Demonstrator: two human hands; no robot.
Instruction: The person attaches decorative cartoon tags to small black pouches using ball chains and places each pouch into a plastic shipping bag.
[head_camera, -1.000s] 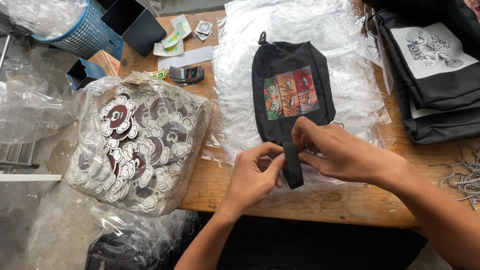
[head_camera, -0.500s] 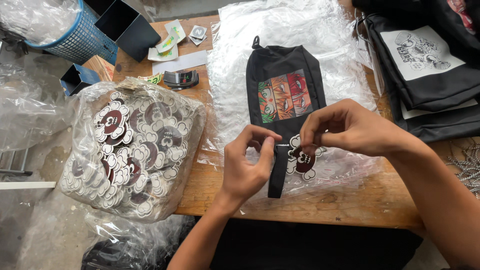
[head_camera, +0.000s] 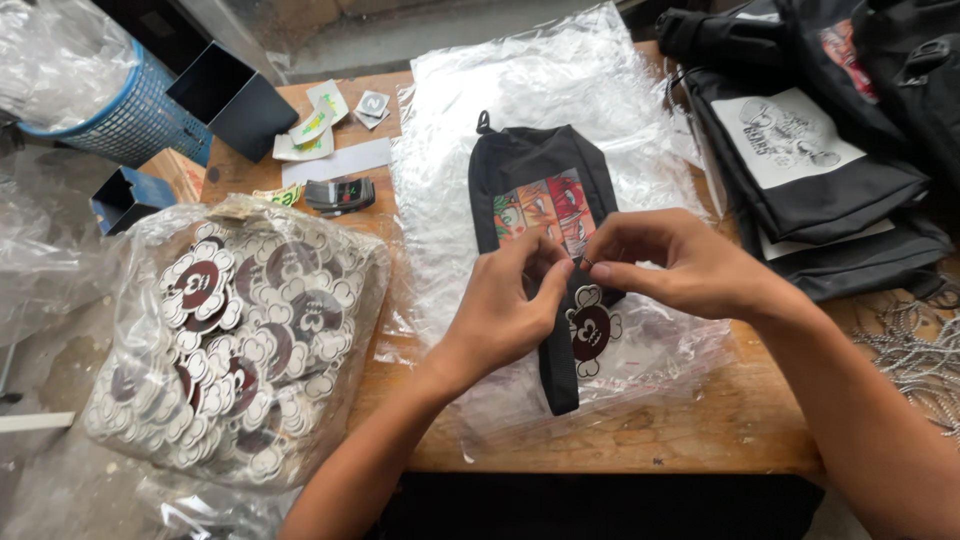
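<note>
A black pouch (head_camera: 530, 175) with a colourful printed panel lies on a stack of clear plastic bags (head_camera: 520, 90) on the wooden table (head_camera: 700, 430). Its black strap (head_camera: 557, 375) runs toward me. My left hand (head_camera: 505, 305) and my right hand (head_camera: 665, 265) meet above the strap, fingertips pinched together at a small ring. A dark red flower-shaped charm (head_camera: 590, 330) with white petals hangs just below my fingers, over the strap.
A large clear bag full of the same flower charms (head_camera: 230, 340) sits at the left. Black bags (head_camera: 810, 150) are piled at the right, with metal chains (head_camera: 915, 345) beside them. A blue mesh basket (head_camera: 110, 110), dark boxes (head_camera: 235, 100) and stickers (head_camera: 330, 120) lie at the back left.
My hands have risen from the strap's end toward the pouch. The flower charm has come into view and now hangs below my pinched fingers.
</note>
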